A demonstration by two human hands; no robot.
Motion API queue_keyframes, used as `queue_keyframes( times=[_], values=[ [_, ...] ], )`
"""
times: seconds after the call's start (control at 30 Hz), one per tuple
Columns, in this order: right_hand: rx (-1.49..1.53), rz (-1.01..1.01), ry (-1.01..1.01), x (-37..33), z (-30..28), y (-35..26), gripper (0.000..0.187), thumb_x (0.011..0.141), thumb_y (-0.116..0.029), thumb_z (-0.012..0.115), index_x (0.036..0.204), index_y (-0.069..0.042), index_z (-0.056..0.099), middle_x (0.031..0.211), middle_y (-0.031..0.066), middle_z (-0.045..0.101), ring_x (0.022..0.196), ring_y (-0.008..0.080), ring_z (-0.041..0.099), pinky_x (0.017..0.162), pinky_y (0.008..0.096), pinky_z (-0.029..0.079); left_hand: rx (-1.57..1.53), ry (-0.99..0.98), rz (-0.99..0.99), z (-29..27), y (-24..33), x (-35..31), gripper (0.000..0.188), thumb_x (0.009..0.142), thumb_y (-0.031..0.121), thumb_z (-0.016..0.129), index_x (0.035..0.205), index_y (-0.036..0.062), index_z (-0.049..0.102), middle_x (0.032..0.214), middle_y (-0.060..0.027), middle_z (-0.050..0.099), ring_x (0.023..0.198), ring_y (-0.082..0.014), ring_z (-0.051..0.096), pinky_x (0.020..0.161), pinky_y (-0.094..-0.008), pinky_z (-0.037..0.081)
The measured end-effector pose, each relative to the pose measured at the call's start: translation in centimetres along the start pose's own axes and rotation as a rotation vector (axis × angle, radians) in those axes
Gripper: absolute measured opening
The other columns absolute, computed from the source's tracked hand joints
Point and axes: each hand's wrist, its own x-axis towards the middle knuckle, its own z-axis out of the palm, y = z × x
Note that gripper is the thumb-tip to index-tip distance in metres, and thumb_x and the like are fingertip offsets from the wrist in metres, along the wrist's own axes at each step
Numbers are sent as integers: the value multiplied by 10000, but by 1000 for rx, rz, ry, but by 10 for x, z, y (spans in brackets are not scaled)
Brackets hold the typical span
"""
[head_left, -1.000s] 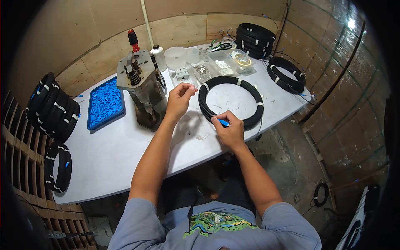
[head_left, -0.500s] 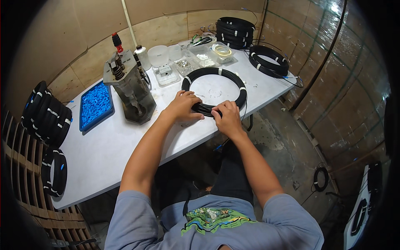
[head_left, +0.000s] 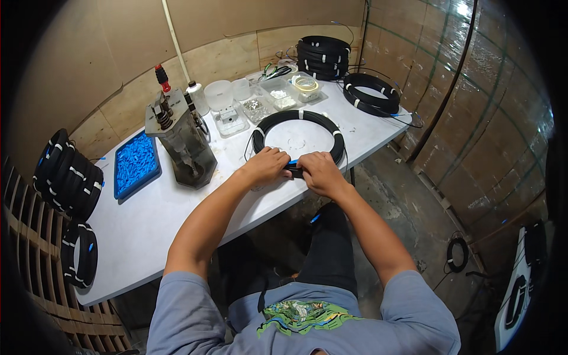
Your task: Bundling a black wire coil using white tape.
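Grips the near side of a ring-shaped coil of black cable (head_left: 316, 118) with both the left hand (head_left: 267, 165) and the right hand (head_left: 320, 172). Curls the fingers of each hand closed over the bundled strands, with only a narrow gap between. Shows a small blue plastic connector (head_left: 293, 161) in that gap, against the coil; cannot tell which fingers, if any, pinch it. Lies flat, bound with white bands, at the front edge of a white flat-topped table (head_left: 160, 236), right of the middle.

Includes, left of the coil, a grey metal bench fixture (head_left: 192, 145) with a coiled spring on top and, beside it, a rectangular blue plastic tray (head_left: 139, 188) filled with loose blue pieces (head_left: 136, 163). Includes, behind the coil, a clear plastic box of small metal parts (head_left: 256, 108), a clear plastic box of small white parts (head_left: 280, 94) and a pale yellow roll of tape (head_left: 306, 83). Includes, farther back, a white bottle with a dark cap (head_left: 199, 100), a translucent round tub (head_left: 219, 94) and green-handled pliers (head_left: 271, 72).

Shows, at the far right corner, a tall stack of black cable coils (head_left: 323, 61) near a single black coil (head_left: 370, 109). Shows, at the left end, a leaning stack of white-banded black coils (head_left: 70, 177).
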Motion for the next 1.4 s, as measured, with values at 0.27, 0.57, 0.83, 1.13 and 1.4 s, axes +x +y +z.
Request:
queue_keyframes(
  times=[0.27, 0.57, 0.83, 1.13, 1.4],
  values=[
    [315, 126, 203, 21, -52, -4, 114, 834, -149, 697, 855, -37, 687, 849, 119, 694, 819, 320, 647, 739, 411, 503, -95, -64, -29, -59, 18, 33, 367, 952, 402, 566, 966, 37, 599, 939, -145, 661, 936, -342, 627, 815, -444, 477],
    [246, 219, 277, 38, -125, 8, 154, 854, -154, 708, 919, -21, 664, 879, 136, 678, 801, 293, 647, 744, 381, 506, -66, 178, -200, -117, 22, 46, 314, 965, 358, 554, 923, 52, 608, 811, -155, 650, 777, -365, 639, 677, -470, 492],
    [398, 278, 131, 73, -152, 22, 164, 911, -138, 661, 1008, -6, 678, 977, 99, 715, 888, 170, 673, 827, 318, 528, -4, 391, -269, -146, 14, 74, 452, 949, 417, 515, 711, 51, 634, 630, -177, 635, 623, -391, 635, 586, -487, 499],
    [894, 498, 441, 62, -165, 105, 352, 1034, -204, 407, 1295, -38, 577, 1207, 102, 658, 1057, 190, 648, 917, 327, 492, -140, 449, -420, -156, -23, 74, 497, 970, 428, 464, 767, 29, 680, 716, -238, 649, 731, -431, 632, 704, -520, 494],
    [768, 418, 289, 41, -86, 110, 794, 808, -297, 780, 1461, -71, 389, 1356, 147, 540, 1230, 237, 530, 1014, 389, 431, -417, 529, -520, -169, -37, 61, 568, 993, 440, 467, 808, -64, 655, 681, -277, 605, 623, -419, 580, 641, -474, 462]
  ],
)
